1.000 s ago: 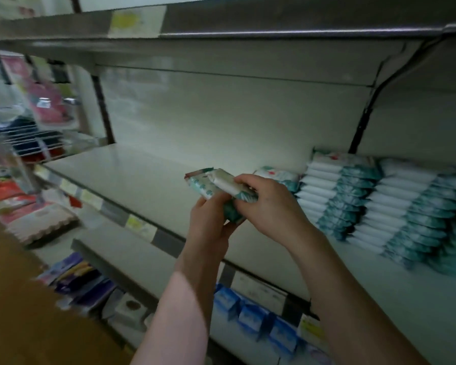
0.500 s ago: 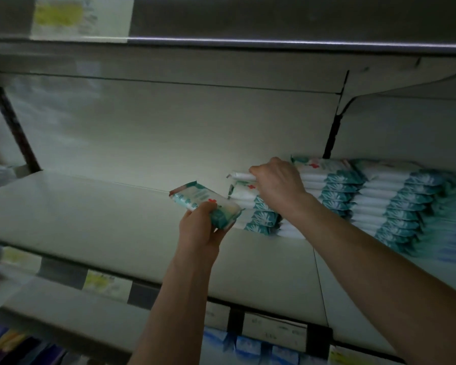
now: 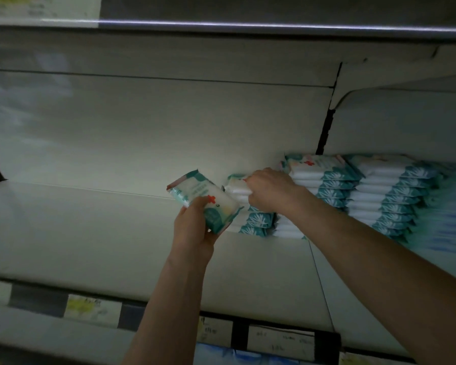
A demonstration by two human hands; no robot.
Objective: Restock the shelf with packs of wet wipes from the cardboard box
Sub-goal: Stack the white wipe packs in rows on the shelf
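My left hand (image 3: pixel 195 227) grips a white and teal pack of wet wipes (image 3: pixel 203 200) with a red cross, tilted, above the white shelf (image 3: pixel 77 233). My right hand (image 3: pixel 267 189) holds another pack (image 3: pixel 236 188) on top of a low stack (image 3: pixel 256 219) of packs at the shelf's back. Two taller stacks (image 3: pixel 324 180) (image 3: pixel 385 196) of the same packs stand to its right. The cardboard box is out of view.
The shelf above (image 3: pixel 221 27) hangs low over the stacks. Price labels (image 3: pixel 90 308) line the shelf's front edge. Blue packs (image 3: pixel 248 355) show on the shelf below. A black upright (image 3: pixel 325 130) divides the back panel.
My right hand took one pack from my left hand and carried it right onto the low stack, where it now settles. My left hand has risen slightly with the other pack.
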